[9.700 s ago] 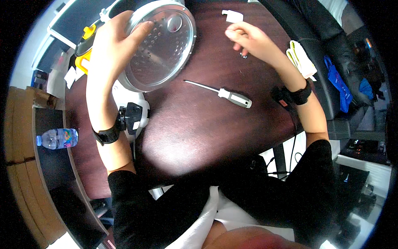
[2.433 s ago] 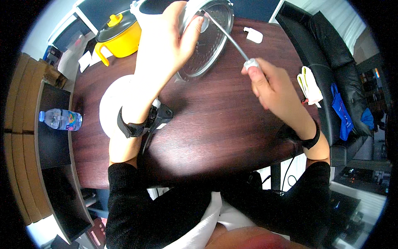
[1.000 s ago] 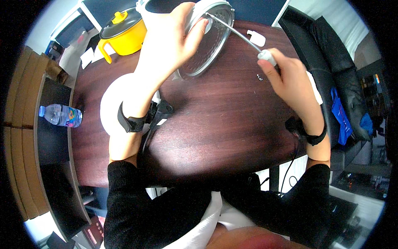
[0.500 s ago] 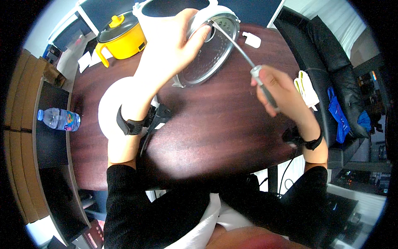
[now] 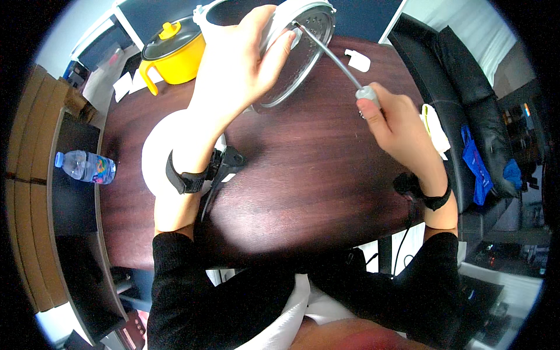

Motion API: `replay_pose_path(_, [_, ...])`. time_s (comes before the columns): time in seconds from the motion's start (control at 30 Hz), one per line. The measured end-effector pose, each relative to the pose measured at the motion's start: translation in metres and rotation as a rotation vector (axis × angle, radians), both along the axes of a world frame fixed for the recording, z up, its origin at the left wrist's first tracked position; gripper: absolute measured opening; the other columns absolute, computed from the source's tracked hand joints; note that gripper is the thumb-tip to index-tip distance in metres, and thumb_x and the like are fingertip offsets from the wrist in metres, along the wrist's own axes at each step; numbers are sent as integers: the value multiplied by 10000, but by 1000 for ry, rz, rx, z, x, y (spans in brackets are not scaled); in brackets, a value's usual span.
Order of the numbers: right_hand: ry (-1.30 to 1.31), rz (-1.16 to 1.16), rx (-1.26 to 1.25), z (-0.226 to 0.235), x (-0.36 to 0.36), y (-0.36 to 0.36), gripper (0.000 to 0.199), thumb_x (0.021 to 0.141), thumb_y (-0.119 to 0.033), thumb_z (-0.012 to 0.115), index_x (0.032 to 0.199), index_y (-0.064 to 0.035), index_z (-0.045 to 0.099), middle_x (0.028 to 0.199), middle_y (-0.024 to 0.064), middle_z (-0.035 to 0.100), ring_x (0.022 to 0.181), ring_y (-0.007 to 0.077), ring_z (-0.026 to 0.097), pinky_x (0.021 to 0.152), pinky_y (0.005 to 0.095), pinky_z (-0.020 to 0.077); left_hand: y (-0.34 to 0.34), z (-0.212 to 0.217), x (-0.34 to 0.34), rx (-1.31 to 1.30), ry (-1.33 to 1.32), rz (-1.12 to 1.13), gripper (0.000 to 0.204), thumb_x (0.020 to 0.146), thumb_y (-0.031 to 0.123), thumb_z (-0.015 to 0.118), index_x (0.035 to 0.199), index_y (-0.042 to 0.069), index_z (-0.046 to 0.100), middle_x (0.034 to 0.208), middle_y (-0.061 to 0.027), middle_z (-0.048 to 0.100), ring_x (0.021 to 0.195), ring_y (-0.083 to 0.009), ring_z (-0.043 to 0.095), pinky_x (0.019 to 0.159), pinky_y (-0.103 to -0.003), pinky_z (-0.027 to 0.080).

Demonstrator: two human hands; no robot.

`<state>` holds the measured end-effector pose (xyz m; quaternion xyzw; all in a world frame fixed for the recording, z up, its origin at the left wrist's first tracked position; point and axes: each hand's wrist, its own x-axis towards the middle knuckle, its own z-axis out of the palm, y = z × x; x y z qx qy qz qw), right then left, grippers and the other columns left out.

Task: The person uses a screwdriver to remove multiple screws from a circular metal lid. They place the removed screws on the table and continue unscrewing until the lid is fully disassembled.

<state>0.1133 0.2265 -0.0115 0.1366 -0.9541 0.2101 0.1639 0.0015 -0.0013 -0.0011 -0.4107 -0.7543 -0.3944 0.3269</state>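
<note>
At the far side of the table, my left hand (image 5: 248, 67) grips the rim of a white pot-like appliance (image 5: 204, 16). A silver, dimpled round plate (image 5: 306, 61) hangs tilted from its near side. My right hand (image 5: 402, 122) is wrapped round the grey handle of a screwdriver (image 5: 333, 57). The screwdriver's long shaft slants up and left, its tip at the white rim just beside my left thumb. Whether the tip sits in a screw is too small to tell. Beneath my left forearm lies a round white object (image 5: 156, 154), partly covered.
A yellow pot (image 5: 182, 65) with a dark lid stands at the back left. A small white plastic piece (image 5: 358, 61) lies right of the plate. At the right edge is a pale cloth (image 5: 434, 131), beside a black sofa (image 5: 440, 76). A water bottle (image 5: 88, 167) lies at the left edge.
My right hand has turned on the screwdriver handle, which now points more toward my palm. The appliance and plate have shifted slightly upward in view; the tip stays at the rim.
</note>
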Motion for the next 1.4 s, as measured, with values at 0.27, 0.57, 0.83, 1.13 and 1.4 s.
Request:
replay_pose_path(0.27, [359,-28,494,33,-8,29,290,849,-376,664,851,-92,603,610,129,594,581,337,614,512,407,484,-2,-12,-13,-177,192,91,379,865,273,676,1093,-23,613,792,-205,664,707,-287,683,640,-334,512])
replay_pose_path(0.57, [-468,26,-449,-4,16,39,373,984,-379,493,811,-53,549,564,33,532,409,134,500,405,285,375,2,-11,-11,-253,-116,-105,410,874,298,660,1143,-8,608,965,-191,668,835,-278,661,740,-335,502])
replay_pose_path(0.83, [-812,136,-1056,-38,31,8,448,1024,-434,320,872,-64,523,532,14,520,368,102,472,356,219,331,2,-16,-14,-373,-179,-3,425,869,322,657,1140,-3,614,988,-186,672,900,-296,653,795,-353,489])
replay_pose_path(1.13, [-853,171,-1107,-42,28,-3,462,1028,-435,298,866,-62,517,524,16,521,362,103,470,352,220,328,8,-11,-2,-344,-218,36,427,867,336,654,1130,1,621,968,-200,668,889,-314,647,806,-366,480])
replay_pose_path(1.4, [-797,128,-1055,-41,28,-8,459,1024,-439,321,865,-50,507,511,19,505,355,102,454,354,227,332,10,-15,-2,-326,-168,53,405,871,323,639,1098,-13,623,878,-229,659,837,-359,657,757,-396,491])
